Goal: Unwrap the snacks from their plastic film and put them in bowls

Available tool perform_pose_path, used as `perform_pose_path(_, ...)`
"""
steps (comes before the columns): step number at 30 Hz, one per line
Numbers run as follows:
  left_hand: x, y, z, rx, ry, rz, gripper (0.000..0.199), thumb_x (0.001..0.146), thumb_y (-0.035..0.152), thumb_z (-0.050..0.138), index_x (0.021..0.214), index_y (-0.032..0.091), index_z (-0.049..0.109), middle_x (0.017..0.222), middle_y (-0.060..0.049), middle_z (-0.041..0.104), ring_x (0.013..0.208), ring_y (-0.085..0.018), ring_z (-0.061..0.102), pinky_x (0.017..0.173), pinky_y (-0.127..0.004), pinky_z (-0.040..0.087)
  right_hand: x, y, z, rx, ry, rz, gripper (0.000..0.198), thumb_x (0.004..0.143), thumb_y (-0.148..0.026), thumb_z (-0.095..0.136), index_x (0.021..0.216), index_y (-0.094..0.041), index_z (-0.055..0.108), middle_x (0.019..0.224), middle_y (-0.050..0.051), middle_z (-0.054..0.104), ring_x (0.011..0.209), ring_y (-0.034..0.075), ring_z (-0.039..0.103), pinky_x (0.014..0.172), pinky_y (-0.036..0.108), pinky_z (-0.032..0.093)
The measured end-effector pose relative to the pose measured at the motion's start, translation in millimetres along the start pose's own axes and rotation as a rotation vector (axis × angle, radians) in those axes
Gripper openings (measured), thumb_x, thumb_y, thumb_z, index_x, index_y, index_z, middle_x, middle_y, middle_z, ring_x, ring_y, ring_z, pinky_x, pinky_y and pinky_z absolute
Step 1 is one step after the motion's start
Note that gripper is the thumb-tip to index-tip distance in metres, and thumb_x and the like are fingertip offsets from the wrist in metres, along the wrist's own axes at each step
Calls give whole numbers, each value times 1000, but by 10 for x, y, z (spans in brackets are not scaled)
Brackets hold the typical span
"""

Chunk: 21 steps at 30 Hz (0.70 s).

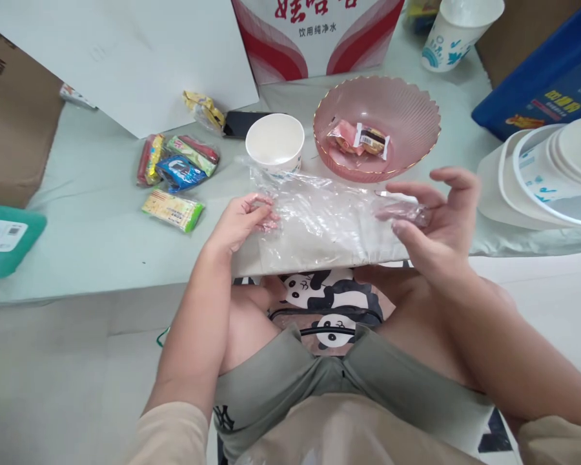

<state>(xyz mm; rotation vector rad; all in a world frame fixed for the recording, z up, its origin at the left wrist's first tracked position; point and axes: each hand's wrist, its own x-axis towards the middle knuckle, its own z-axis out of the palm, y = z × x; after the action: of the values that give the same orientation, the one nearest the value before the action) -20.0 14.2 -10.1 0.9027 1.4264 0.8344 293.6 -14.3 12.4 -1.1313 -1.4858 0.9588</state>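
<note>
A clear plastic bag (pixel 324 216) lies spread and crinkled along the front edge of the table, its surface shiny with glare. My left hand (pixel 242 223) is at the bag's left side, its fingers curled and pinched on the film. On the right, my right hand (pixel 438 219) grips a bunched end of the same bag between thumb and fingers, with the other fingers raised. Just beyond the bag stands a white paper cup (pixel 275 143). A pink ribbed bowl (pixel 407 123) with a gold rim holds a few wrapped snacks (pixel 372 141).
Several packaged snacks (pixel 181 165) and a yellow-green packet (pixel 172 210) lie to the left. Behind are a black phone (pixel 239 124), a yellow wrapper (pixel 206 110) and a water carton (pixel 319 48). White tubs (pixel 503 187) with cups and a blue container (pixel 537 84) stand right.
</note>
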Motion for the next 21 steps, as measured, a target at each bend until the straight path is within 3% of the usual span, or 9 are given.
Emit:
perform_pose_path(2, 30, -8, 7, -24, 45, 83, 28, 78, 32, 78, 97, 20, 62, 68, 1, 72, 53, -13, 68, 49, -19, 48, -3, 20, 0, -35, -92, 125, 48, 80, -51, 79, 118, -31, 57, 111, 7, 73, 84, 22, 73, 73, 38, 60)
perform_pose_path(4, 62, -5, -4, -35, 73, 134, 26, 81, 32, 75, 101, 22, 61, 64, 3, 70, 48, -12, 64, 46, -19, 45, 24, 69, 1, -95, -155, 281, 34, 83, -49, 76, 104, -26, 64, 86, 5, 72, 68, 20, 69, 62, 35, 58)
perform_pose_path(6, 79, 10, -31, -27, 95, 163, 24, 82, 30, 72, 102, 23, 61, 59, 5, 66, 43, -11, 61, 43, -19, 43, 73, 111, -17, -141, -136, 385, 25, 88, -47, 68, 89, -22, 65, 68, 3, 67, 58, 18, 65, 56, 33, 55)
perform_pose_path(9, 70, 38, -80, -21, 132, 202, 19, 83, 29, 70, 99, 22, 62, 54, 5, 63, 40, -10, 57, 41, -19, 40, 154, 140, -72, -166, -60, 377, 19, 85, -38, 70, 95, -22, 67, 76, 4, 72, 69, 20, 70, 60, 33, 57)
perform_pose_path(12, 47, 49, -121, 10, 81, 202, 21, 81, 29, 70, 100, 21, 65, 53, 4, 63, 38, -11, 56, 40, -20, 40, 227, 174, -95, -115, -74, 356, 35, 79, -33, 76, 110, -24, 65, 91, 6, 77, 82, 23, 74, 67, 34, 60)
perform_pose_path(14, 40, 42, -141, 45, 25, 177, 25, 79, 28, 71, 102, 20, 66, 52, 4, 64, 37, -12, 55, 39, -20, 40, 275, 219, -67, -67, -96, 409, 35, 81, -35, 74, 113, -24, 65, 84, 4, 76, 73, 21, 73, 62, 33, 59)
perform_pose_path(18, 45, 21, -186, 58, -12, 132, 26, 75, 28, 71, 99, 18, 67, 52, 4, 64, 36, -11, 54, 37, -20, 39, 347, 319, 17, -75, -97, 535, 19, 86, -36, 66, 100, -22, 69, 65, 2, 69, 55, 18, 65, 53, 31, 54)
perform_pose_path(21, 47, 19, -235, 27, -11, 86, 19, 76, 27, 68, 93, 18, 67, 53, 3, 64, 38, -10, 56, 39, -19, 41, 329, 363, 15, -52, -133, 494, 28, 85, -32, 65, 112, -24, 67, 78, 3, 72, 61, 19, 67, 57, 32, 56)
